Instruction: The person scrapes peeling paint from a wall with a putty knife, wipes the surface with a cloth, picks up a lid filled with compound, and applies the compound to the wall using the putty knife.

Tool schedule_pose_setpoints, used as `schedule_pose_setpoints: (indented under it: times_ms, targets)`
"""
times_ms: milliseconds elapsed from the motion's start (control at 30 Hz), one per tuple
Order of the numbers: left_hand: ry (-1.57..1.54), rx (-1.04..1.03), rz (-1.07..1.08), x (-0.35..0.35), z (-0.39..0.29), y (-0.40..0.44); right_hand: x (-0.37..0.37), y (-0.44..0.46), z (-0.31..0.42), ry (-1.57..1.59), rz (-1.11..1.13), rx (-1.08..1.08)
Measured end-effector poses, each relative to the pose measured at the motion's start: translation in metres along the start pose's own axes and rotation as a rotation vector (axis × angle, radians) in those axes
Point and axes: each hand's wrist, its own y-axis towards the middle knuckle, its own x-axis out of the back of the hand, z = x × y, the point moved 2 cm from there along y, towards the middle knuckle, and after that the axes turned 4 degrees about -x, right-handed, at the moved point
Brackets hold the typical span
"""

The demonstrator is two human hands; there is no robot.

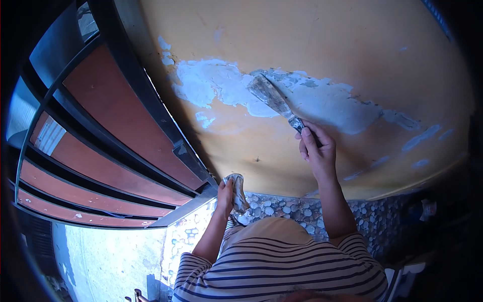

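Note:
My right hand (320,150) is wrapped round the dark handle of a putty knife (270,95). The knife's wide, smeared blade points up and left, and its tip lies against a white-grey patch (332,103) on the yellow-orange wall (261,143). Lower down, near the wall's bottom edge, my left hand (226,196) grips a crumpled whitish bundle (239,194) with grey smears. Whether that is a bag or a cloth I cannot tell. Along the patch's upper edge, near the blade, the surface looks rough and greyer.
On the left stands a gate (121,110) with dark metal bars and reddish panels, close to the wall. Pebble-patterned flooring (287,205) runs below the wall, with pale concrete (110,256) at lower left. A white object (405,277) sits at lower right.

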Motion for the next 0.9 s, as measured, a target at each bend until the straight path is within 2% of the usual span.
schedule_pose_setpoints:
  times_ms: [133,267,400,467,567,800,900]
  targets:
    - [-0.062,-0.036,0.008,0.0,-0.004,-0.008,0.017,-0.01,-0.023,-0.052,0.021,0.065]
    - [-0.079,0.002,-0.007,0.014,0.004,-0.018,0.018,-0.03,-0.069,-0.048,0.031,-0.033]
    - [-0.079,0.023,-0.095,0.027,0.009,-0.025,0.006,-0.036,-0.105,-0.089,0.016,0.036]
    - [-0.097,0.027,-0.11,0.029,0.006,-0.029,0.0,-0.039,-0.11,-0.136,0.006,0.005]
    - [-0.082,0.024,-0.1,0.033,0.007,-0.028,-0.006,-0.039,-0.112,-0.392,-0.01,0.119]
    - [-0.057,0.056,-0.126,0.03,0.01,-0.039,-0.028,-0.018,-0.08,-0.418,0.005,0.137]
    - [-0.027,0.017,-0.097,0.032,0.011,-0.038,-0.029,-0.018,-0.074,-0.452,-0.001,0.216]
